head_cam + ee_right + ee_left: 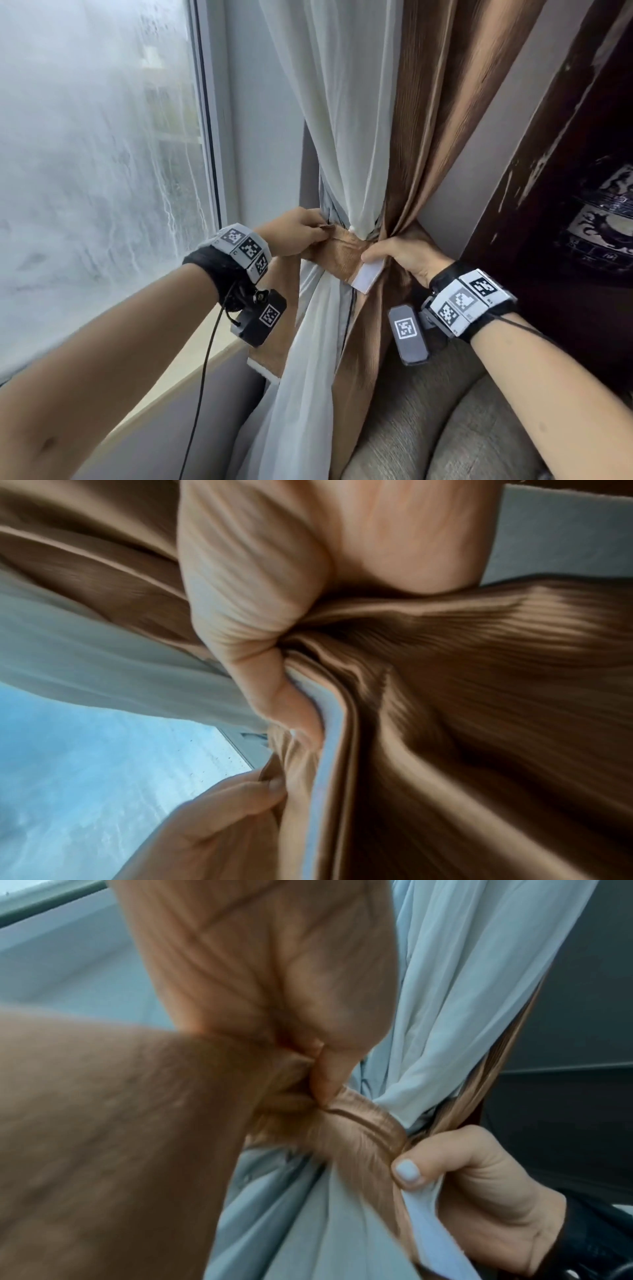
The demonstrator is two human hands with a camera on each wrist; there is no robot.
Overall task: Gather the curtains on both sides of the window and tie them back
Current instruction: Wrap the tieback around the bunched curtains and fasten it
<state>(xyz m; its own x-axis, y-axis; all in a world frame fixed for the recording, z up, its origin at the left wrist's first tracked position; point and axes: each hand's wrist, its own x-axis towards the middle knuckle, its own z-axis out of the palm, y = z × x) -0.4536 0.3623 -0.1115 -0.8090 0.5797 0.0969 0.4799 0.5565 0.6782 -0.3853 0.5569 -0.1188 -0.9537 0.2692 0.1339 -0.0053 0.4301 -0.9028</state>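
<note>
gripping one brown tieback (337,255): two hands, left hand (297,233), right hand (406,258)

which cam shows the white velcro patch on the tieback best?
Head: the white velcro patch shows whole, below the right hand. Left wrist shows only a pale edge under the thumb; right wrist, a blurred pale strip.

Your left hand (297,233) pinches the brown tieback (337,255) at its left end | your right hand (402,258) pinches its white-tabbed end (368,278) | band wraps the gathered white sheer (337,137) and brown curtain (421,137) | fogged window (96,154) on your left.
</note>
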